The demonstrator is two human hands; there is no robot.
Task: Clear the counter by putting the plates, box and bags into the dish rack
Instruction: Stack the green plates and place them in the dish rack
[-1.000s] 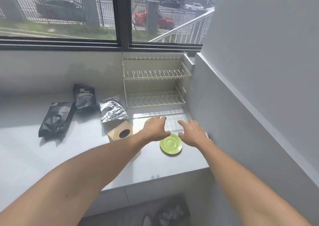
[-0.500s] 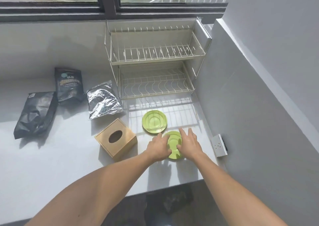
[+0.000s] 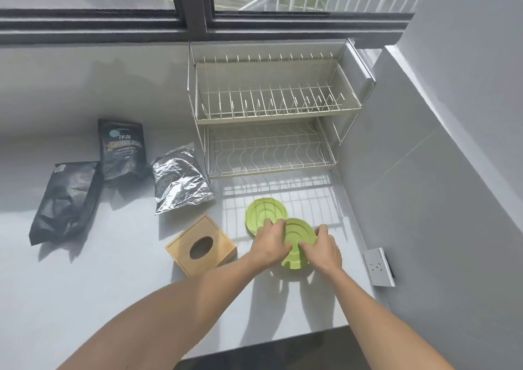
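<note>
Both hands, left hand (image 3: 270, 242) and right hand (image 3: 322, 246), have now closed on the near plate (image 3: 297, 235) and tipped it up off the tabletop (image 3: 113, 284), so the rack (image 3: 271, 115) comes next.

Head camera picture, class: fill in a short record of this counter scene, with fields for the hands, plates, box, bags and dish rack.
hands: left hand and right hand both grip the near green plate
plates: near one lifted, tilted; far green plate flat on the counter
box: wooden box, left of the plates
bags: two black bags, one silver bag
dish rack: two-tier dish rack, both tiers empty
</note>
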